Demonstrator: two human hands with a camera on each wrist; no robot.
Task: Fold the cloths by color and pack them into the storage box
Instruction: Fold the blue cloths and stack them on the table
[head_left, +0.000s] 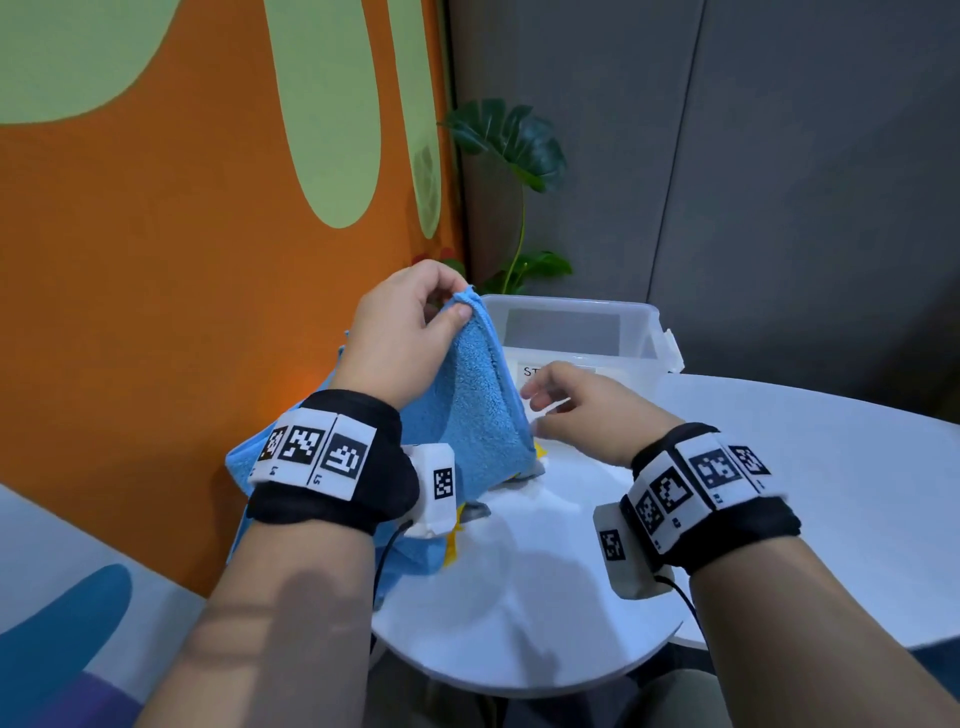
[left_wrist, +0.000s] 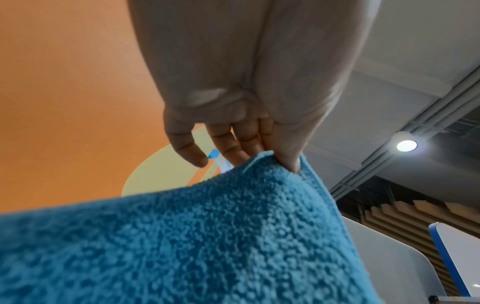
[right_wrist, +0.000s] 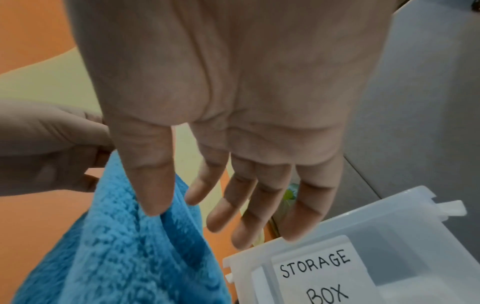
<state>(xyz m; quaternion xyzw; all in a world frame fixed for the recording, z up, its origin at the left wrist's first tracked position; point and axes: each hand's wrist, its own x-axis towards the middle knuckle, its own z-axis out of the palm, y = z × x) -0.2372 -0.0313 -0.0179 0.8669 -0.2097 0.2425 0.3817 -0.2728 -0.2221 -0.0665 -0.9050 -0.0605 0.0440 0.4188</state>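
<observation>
A blue terry cloth hangs from my left hand, which pinches its top corner between thumb and fingers above the table's left side. The left wrist view shows the same pinch on the blue cloth. My right hand hovers just right of the cloth with relaxed, spread fingers and holds nothing; its thumb tip lies against the blue cloth. Behind stands the clear storage box, labelled "STORAGE BOX". Yellow and grey cloth edges peek out under the blue one.
A round white table carries the pile; a second white tabletop adjoins on the right. An orange and green wall runs close along the left. A potted plant stands behind the box.
</observation>
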